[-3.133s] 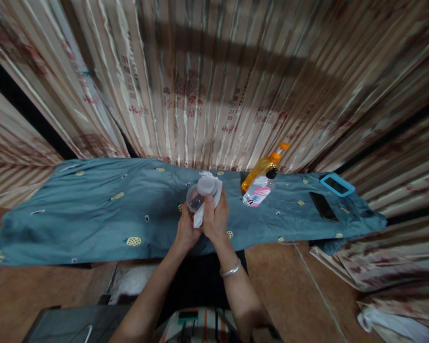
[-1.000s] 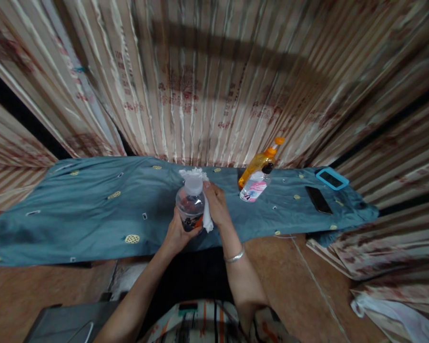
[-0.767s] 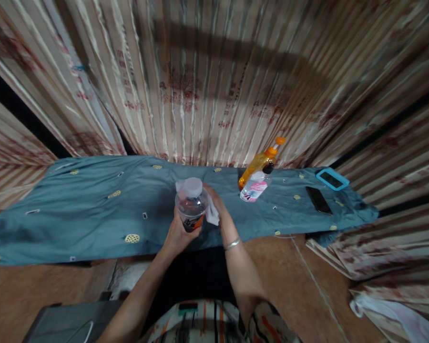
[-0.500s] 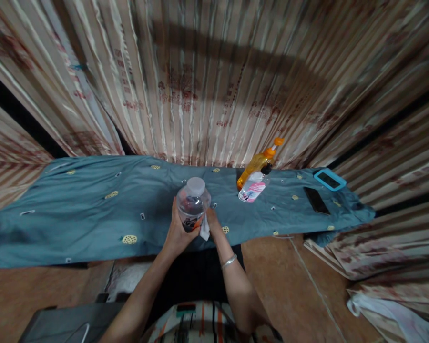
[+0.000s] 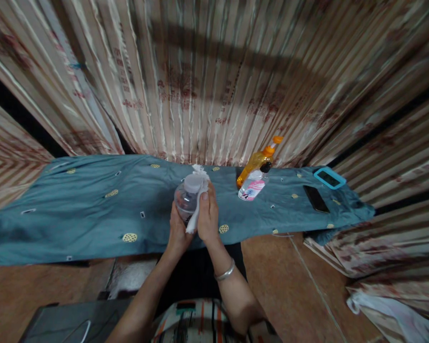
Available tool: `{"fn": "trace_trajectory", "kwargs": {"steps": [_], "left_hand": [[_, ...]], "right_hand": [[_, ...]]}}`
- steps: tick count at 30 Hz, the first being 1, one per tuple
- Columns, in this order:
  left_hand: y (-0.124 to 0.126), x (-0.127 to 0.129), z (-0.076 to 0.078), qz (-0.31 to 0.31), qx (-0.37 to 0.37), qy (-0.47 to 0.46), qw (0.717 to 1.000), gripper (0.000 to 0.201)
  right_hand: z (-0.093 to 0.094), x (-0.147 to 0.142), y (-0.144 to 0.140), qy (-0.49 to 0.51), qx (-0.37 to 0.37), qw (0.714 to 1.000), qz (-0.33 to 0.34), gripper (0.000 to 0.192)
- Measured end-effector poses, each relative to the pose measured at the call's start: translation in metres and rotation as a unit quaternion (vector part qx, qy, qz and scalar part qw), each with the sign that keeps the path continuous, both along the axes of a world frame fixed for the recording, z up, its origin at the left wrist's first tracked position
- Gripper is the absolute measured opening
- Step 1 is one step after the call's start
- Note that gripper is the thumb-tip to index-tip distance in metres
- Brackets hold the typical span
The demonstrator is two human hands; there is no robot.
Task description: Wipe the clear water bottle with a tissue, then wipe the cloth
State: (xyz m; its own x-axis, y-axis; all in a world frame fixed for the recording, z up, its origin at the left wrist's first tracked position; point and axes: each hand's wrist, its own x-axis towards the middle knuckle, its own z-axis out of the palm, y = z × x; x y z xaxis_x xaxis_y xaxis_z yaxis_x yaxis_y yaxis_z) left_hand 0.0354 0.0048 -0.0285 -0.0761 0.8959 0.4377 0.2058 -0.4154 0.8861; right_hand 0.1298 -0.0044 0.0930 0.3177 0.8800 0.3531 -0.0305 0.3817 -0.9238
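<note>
A clear plastic bottle [image 5: 185, 199] with a whitish cap stands upright between my hands, over the front half of the cloth-covered table. My left hand [image 5: 179, 232] is wrapped round its lower left side. A crumpled white cloth or tissue [image 5: 198, 202] lies against the bottle's right side and shoulder. My right hand [image 5: 208, 214] presses that white piece to the bottle, fingers behind it and thumb on top. The bottle's label and base are mostly hidden by my hands and the white piece.
On the table's blue-green cover [image 5: 93, 209], an orange pump bottle [image 5: 252, 167] and a clear bottle with a pink label [image 5: 253, 186] stand to the right. Farther right lie a black phone [image 5: 316, 199] and a blue-framed device [image 5: 329, 178]. Striped curtains [image 5: 200, 85] hang behind.
My right hand has come up from low behind the bottle to its right side, bringing the white piece up to the shoulder. The bottle has shifted slightly left.
</note>
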Motion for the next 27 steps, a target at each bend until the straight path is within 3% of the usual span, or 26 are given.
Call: {"fn": "trace_trajectory", "kwargs": {"steps": [4, 8, 13, 17, 20, 23, 27], "left_hand": [[-0.006, -0.010, 0.005, -0.024, -0.025, 0.022, 0.999, 0.124], [-0.013, -0.018, 0.009, -0.053, -0.044, 0.048, 0.996, 0.116], [-0.018, -0.031, 0.010, -0.104, -0.088, 0.049, 0.989, 0.100], [-0.017, -0.036, 0.023, -0.125, -0.104, -0.002, 0.987, 0.089], [-0.015, -0.032, 0.037, -0.102, -0.116, -0.015, 0.988, 0.089], [-0.012, -0.024, 0.048, -0.071, -0.140, 0.006, 0.988, 0.092], [-0.010, -0.019, 0.052, -0.063, -0.174, 0.034, 0.982, 0.092]], "right_hand": [[-0.043, -0.006, 0.010, 0.038, -0.075, 0.996, 0.011, 0.068], [-0.087, 0.001, 0.017, 0.065, -0.167, 0.984, 0.012, 0.063], [-0.108, 0.012, 0.019, 0.068, -0.222, 0.973, 0.002, 0.055], [-0.103, 0.011, 0.020, 0.084, -0.214, 0.973, 0.021, 0.057], [-0.091, 0.008, 0.018, 0.095, -0.183, 0.978, 0.033, 0.060], [-0.068, 0.010, 0.015, 0.089, -0.154, 0.984, 0.033, 0.059], [-0.024, 0.021, 0.018, 0.055, -0.085, 0.993, 0.057, 0.049]]}}
